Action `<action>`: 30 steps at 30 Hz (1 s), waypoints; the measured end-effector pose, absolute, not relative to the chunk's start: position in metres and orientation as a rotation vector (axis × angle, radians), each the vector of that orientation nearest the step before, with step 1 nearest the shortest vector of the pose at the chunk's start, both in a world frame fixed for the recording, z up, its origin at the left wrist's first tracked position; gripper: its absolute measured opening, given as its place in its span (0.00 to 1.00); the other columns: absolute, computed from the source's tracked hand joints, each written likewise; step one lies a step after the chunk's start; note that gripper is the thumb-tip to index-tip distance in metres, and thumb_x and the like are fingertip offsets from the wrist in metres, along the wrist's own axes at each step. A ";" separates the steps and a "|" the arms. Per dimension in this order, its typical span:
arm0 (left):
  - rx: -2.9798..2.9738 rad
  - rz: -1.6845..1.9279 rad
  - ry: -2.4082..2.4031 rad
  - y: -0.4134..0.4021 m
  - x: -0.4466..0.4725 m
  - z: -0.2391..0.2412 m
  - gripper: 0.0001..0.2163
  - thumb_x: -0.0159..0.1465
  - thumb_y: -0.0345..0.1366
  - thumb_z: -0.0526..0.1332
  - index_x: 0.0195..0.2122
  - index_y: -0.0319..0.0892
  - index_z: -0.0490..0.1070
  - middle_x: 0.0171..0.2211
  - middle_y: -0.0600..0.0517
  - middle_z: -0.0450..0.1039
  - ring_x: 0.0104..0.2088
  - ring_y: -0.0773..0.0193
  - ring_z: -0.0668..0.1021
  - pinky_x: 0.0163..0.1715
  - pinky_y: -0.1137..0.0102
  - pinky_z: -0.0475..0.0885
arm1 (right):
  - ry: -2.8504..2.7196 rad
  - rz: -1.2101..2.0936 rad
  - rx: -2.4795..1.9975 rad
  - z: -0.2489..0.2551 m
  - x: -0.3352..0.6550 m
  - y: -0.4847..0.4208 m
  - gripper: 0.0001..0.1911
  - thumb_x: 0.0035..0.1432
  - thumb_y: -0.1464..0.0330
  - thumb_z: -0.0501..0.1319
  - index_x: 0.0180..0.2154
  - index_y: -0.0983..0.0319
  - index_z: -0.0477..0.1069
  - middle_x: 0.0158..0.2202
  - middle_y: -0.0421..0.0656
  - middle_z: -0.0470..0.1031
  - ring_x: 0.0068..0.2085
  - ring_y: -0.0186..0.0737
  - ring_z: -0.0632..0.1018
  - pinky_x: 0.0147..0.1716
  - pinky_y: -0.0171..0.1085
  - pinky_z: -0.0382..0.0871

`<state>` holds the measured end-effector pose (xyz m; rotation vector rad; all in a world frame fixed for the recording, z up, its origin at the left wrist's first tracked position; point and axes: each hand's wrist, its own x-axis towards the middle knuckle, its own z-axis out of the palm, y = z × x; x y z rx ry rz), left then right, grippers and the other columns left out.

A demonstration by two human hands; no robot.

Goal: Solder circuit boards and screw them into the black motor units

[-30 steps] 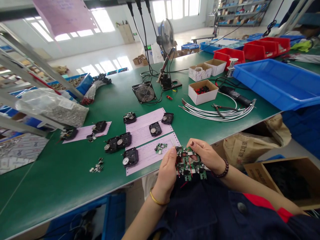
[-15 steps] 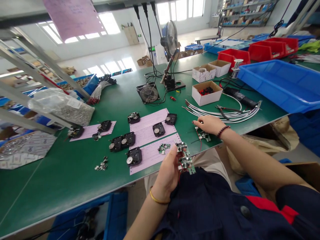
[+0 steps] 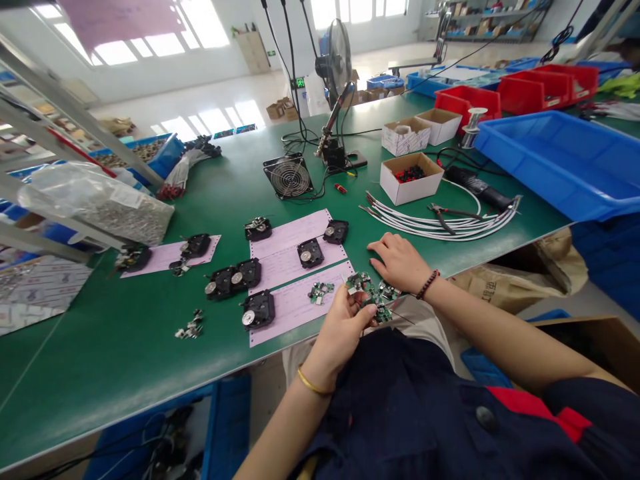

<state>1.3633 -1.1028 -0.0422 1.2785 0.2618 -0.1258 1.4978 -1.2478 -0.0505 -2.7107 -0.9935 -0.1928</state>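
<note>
My left hand point(image 3: 340, 323) is closed on a strip of small green circuit boards point(image 3: 367, 297) with red wires, held at the near edge of the green table point(image 3: 125, 347). My right hand point(image 3: 400, 261) lies palm down on the table just beyond that strip, fingers stretched flat. One more small green board point(image 3: 387, 291) lies by its wrist. A single small board point(image 3: 320, 291) rests on the nearest pink sheet point(image 3: 295, 307). Several black round-faced modules point(image 3: 259, 308) sit on and around the pink sheets.
White wires with pliers point(image 3: 440, 223) lie right of my right hand. Behind them are a cardboard box of red parts point(image 3: 410, 177), a small grille fan point(image 3: 289, 177), a soldering iron stand point(image 3: 335, 157), a blue bin point(image 3: 565, 160) and, at left, a bag of parts point(image 3: 100, 207).
My right hand left the boards held in my left hand, reached out to the table right of the pink sheets, then drew back left towards the strip. My left hand rose to the table edge.
</note>
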 end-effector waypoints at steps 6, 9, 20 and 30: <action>1.219 -0.089 0.248 -1.100 1.357 -0.037 0.23 0.54 0.41 0.76 0.46 0.43 0.68 0.39 0.52 0.71 0.36 0.65 0.75 0.31 0.73 0.75 | -0.795 -0.233 -2.707 -0.046 1.521 -1.265 0.16 0.69 0.68 0.53 0.52 0.66 0.73 0.47 0.56 0.73 0.48 0.53 0.71 0.49 0.45 0.64; 1.211 -0.080 0.253 -1.098 1.353 -0.033 0.23 0.55 0.41 0.75 0.47 0.44 0.67 0.39 0.53 0.71 0.34 0.67 0.75 0.30 0.74 0.74 | -0.711 -0.257 -2.674 -0.035 1.528 -1.283 0.17 0.70 0.68 0.52 0.54 0.68 0.72 0.48 0.58 0.73 0.48 0.54 0.72 0.49 0.47 0.65; 1.397 -0.127 0.118 -1.106 1.350 -0.037 0.21 0.62 0.36 0.69 0.55 0.44 0.67 0.41 0.52 0.72 0.41 0.63 0.75 0.43 0.68 0.72 | -0.992 0.341 -1.861 -0.022 1.462 -1.276 0.19 0.72 0.56 0.51 0.49 0.63 0.73 0.43 0.46 0.79 0.43 0.41 0.78 0.44 0.39 0.73; 1.476 -0.098 0.157 -1.105 1.337 -0.040 0.16 0.62 0.35 0.68 0.49 0.42 0.68 0.41 0.50 0.73 0.41 0.62 0.75 0.44 0.68 0.70 | -1.017 -0.031 -2.186 -0.058 1.486 -1.298 0.21 0.72 0.57 0.50 0.50 0.61 0.76 0.54 0.52 0.78 0.59 0.51 0.75 0.63 0.55 0.64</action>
